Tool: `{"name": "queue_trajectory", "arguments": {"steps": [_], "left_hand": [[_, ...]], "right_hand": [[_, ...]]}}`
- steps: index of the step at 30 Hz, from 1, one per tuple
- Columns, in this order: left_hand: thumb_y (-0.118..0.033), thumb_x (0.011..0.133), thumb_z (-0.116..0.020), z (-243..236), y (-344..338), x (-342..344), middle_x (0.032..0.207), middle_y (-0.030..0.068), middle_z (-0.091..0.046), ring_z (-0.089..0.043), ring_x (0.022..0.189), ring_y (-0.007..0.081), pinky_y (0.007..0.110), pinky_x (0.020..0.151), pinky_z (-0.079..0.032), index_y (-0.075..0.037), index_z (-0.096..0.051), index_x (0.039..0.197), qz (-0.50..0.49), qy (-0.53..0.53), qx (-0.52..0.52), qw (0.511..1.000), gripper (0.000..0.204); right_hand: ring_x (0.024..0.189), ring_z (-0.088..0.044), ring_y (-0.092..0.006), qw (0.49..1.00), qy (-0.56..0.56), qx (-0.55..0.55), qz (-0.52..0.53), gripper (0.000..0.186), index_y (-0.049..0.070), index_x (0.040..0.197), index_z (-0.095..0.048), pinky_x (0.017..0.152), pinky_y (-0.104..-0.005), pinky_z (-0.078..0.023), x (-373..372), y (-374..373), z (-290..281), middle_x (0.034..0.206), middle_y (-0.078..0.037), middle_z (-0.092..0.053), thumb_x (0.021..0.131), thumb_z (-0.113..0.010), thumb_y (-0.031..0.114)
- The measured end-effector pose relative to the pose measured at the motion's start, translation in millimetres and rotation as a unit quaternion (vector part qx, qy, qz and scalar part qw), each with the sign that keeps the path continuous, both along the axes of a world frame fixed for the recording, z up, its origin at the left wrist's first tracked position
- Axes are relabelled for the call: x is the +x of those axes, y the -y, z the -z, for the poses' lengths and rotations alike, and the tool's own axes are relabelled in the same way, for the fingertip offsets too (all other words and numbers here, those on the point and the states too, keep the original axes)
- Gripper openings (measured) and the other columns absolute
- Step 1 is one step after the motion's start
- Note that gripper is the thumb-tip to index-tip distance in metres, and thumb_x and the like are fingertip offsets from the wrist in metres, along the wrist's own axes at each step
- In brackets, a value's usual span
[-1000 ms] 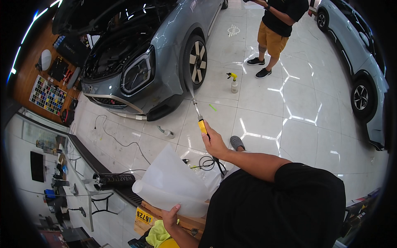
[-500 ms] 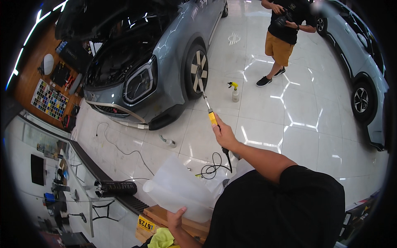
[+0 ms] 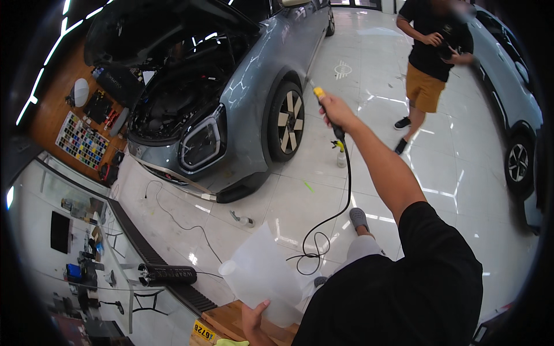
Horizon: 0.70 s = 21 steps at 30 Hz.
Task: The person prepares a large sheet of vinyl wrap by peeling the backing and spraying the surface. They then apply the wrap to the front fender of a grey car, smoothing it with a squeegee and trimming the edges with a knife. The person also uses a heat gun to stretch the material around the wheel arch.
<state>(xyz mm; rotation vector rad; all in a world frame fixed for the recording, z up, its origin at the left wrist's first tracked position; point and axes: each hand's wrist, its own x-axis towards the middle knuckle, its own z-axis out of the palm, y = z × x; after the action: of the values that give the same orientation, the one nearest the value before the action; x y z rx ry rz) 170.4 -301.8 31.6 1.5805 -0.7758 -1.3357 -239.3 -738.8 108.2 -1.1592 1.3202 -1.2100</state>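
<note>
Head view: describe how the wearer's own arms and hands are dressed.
The right hand and left hand wear no gloves. The right arm has a black short sleeve; the left forearm, only partly visible, is bare.

The far tip of the yellow-and-black tool (image 3: 319, 92) is blurred. Most fingers of the left hand (image 3: 252, 318) are hidden beneath the translucent sheet (image 3: 262, 277). A yellow-green cloth (image 3: 232, 343) is cut off by the lower edge.
</note>
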Motion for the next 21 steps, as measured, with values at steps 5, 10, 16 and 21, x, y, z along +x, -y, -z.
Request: {"name": "queue_trajectory", "arguments": {"steps": [5, 10, 16, 21], "left_hand": [[-0.004, 0.069, -0.078, -8, 69, -54, 0.112, 0.013, -0.062, -0.06, 0.1, 0.0233, 0.034, 0.09, -0.046, 0.005, -0.053, 0.12, -0.045, 0.021, 0.024, 0.998, 0.058], [-0.004, 0.067, -0.078, -29, 138, -93, 0.112, 0.0127, -0.062, -0.059, 0.102, 0.0239, 0.035, 0.091, -0.046, 0.005, -0.052, 0.122, -0.057, 0.028, 0.001, 0.998, 0.061], [-0.008, 0.063, -0.079, -37, 213, -138, 0.113, 0.0117, -0.06, -0.057, 0.105, 0.025, 0.037, 0.092, -0.045, 0.003, -0.049, 0.125, -0.039, 0.014, -0.032, 0.999, 0.07], [-0.012, 0.063, -0.079, -39, 268, -152, 0.113, 0.0121, -0.059, -0.056, 0.104, 0.0254, 0.036, 0.093, -0.044, 0.003, -0.049, 0.125, -0.048, 0.035, -0.045, 0.997, 0.071]], "right_hand": [[0.05, -0.049, -0.0083, 0.996, -0.024, -0.002, -0.085, 0.032, 0.01, 0.116, -0.056, 0.042, -0.0262, -0.043, -57, 81, -16, 0.077, -0.004, -0.054, 0.1, -0.041, 0.034], [0.05, -0.047, -0.0077, 0.993, -0.039, 0.023, -0.113, 0.043, 0.018, 0.141, -0.046, 0.044, -0.0251, -0.042, -96, 118, -26, 0.077, -0.003, -0.052, 0.1, -0.039, 0.031], [0.051, -0.046, -0.007, 0.996, -0.063, -0.038, -0.054, 0.046, 0.017, 0.143, -0.043, 0.043, -0.0224, -0.041, -153, 213, -77, 0.079, -0.001, -0.051, 0.1, -0.04, 0.032], [0.049, -0.047, -0.0079, 0.998, -0.021, -0.048, -0.036, 0.046, 0.015, 0.142, -0.045, 0.043, -0.0237, -0.041, -165, 259, -95, 0.078, -0.002, -0.052, 0.1, -0.04, 0.034]]}}
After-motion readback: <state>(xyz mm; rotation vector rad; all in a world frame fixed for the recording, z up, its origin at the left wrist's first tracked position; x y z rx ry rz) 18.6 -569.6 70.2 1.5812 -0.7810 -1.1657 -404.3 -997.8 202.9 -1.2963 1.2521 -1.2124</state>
